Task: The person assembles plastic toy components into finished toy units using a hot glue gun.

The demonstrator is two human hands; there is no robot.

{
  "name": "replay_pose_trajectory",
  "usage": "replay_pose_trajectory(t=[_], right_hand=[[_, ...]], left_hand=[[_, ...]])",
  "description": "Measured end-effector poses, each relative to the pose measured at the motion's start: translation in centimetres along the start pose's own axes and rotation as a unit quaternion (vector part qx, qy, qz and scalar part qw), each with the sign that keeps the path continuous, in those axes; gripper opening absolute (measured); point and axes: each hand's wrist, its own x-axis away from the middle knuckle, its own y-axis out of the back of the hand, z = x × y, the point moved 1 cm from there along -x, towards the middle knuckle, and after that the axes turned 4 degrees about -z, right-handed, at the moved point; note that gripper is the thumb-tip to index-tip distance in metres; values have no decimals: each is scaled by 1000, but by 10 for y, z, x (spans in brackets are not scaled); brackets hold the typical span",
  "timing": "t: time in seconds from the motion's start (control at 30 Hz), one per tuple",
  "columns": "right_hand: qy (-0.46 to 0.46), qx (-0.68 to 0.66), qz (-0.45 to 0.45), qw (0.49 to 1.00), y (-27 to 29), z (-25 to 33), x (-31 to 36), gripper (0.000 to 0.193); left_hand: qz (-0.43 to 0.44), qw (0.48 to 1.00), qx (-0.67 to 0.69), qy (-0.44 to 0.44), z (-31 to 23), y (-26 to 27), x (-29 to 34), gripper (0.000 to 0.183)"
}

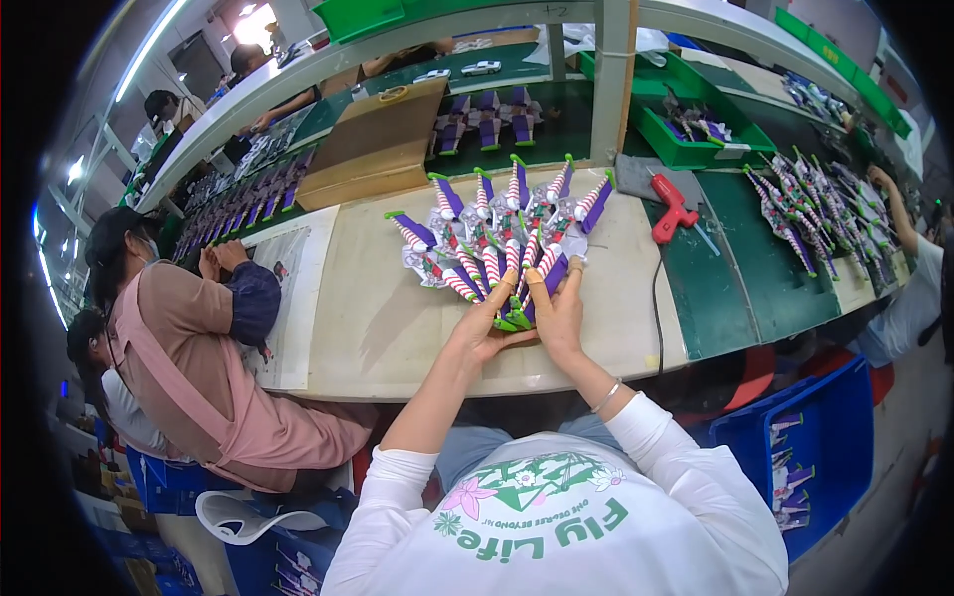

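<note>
Both of my hands are together at the near side of the worktable. My left hand [484,331] and my right hand [558,310] hold a winged toy piece [514,319] between them, its green end facing me. Bands that look like tan finger covers are on some fingertips. Just beyond my hands lies a spread cluster of winged toy pieces [483,230], with red-and-white striped wings, purple panels, green tips and clear plastic about the middle. The held piece overlaps the cluster, so its far end is hard to separate.
To the right, a red glue gun [672,211] rests by a grey pad, its black cord [656,308] hanging over the edge. Beyond are a cardboard box [373,144], green bin [696,149] and shelf post [610,89]. A co-worker [189,328] sits close left; a blue crate [835,437] stands right.
</note>
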Motion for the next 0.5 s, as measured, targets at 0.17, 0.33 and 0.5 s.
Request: replay_pose_trajectory(t=[0.17,0.33,0.5], right_hand=[[-15,84,-6,996,6,-2,-4,86],[6,12,19,1000,9,-6,-3,83],[-32,6,63,997,17,14,-8,79]], left_hand=[[16,1000,-13,17,-1,9,-5,41],[47,996,-64,47,-2,13,-10,30],[36,997,-63,23,-2,7,-6,26]])
